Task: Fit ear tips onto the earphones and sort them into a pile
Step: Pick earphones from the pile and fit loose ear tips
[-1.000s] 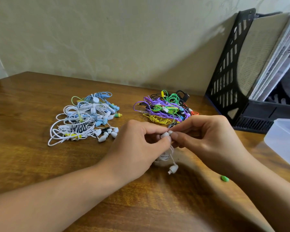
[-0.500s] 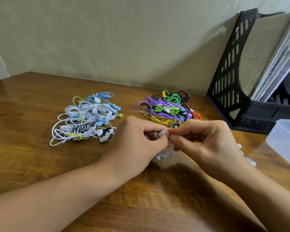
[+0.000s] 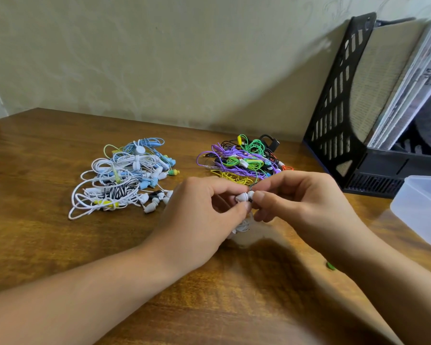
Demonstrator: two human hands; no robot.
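Both hands up off the table (image 3: 47, 245), meeting at frame centre so the small parts sit right under my eyes. L hand (image 3: 199, 220): thumb + forefinger pinch the white earbud (image 3: 241, 196), nozzle aimed toward 3 o'clock. R hand (image 3: 301, 202): thumb + forefinger closed on the ear tip (image 3: 250, 194), touching the bud's end. Looks like the tip is being pushed on; can't tell if it's fully seated, fingers cover the joint. Both grips closed tight at the fingertips, other fingers curled loosely.

White cord (image 3: 243, 224) hangs below my L hand, bunched under the palm, prob. to keep it from tugging the bud.

Pile of white/blue earphones (image 3: 125, 180) at 10 o'clock from my hands, near, tips visibly on several – reads as the done pile. Pile of purple/green/yellow earphones (image 3: 244, 160) at 12 o'clock, just behind the hands – likely the to-do stock.

Clear plastic box (image 3: 421, 210) at 3 o'clock, contents not visible. 1 green ear tip (image 3: 330, 265) loose on table at 5 o'clock, beside my R forearm. Black file rack (image 3: 334, 115) w/ papers at 2 o'clock, against the wall.
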